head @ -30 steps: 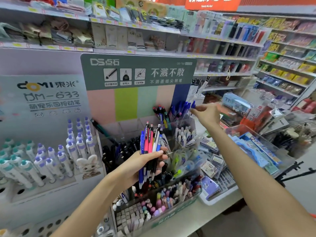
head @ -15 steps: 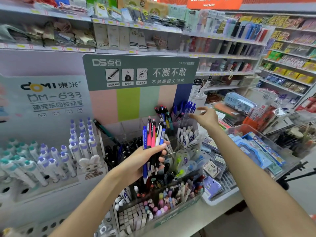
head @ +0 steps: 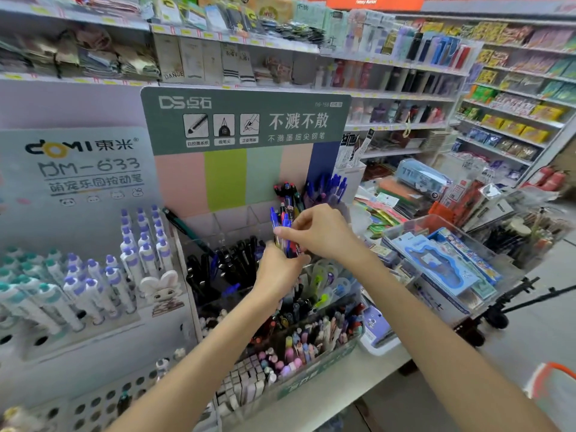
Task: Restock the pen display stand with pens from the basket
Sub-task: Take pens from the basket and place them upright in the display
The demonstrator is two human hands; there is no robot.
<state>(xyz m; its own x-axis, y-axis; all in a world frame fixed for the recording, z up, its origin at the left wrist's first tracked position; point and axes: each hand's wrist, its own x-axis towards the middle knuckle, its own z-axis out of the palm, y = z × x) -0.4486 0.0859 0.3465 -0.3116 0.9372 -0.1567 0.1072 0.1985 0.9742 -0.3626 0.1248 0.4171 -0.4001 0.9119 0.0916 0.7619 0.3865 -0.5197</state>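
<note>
Gripping the pens (head: 282,227), left hand (head: 277,271) below right hand (head: 321,233)

- A pale counter (head: 330,397) runs beneath both forearms, bare along its near edge.
- Directly below the left hand (head: 277,271) stands the pen display stand (head: 246,182), a tiered clear rack with a green header board.
- Left of that hand stands a grey display (head: 71,169) holding white pens with purple and teal caps.
- Right of the right hand (head: 321,232) sit a white tray (head: 378,346) and a clear bin (head: 442,263) of packaged stationery.
</note>
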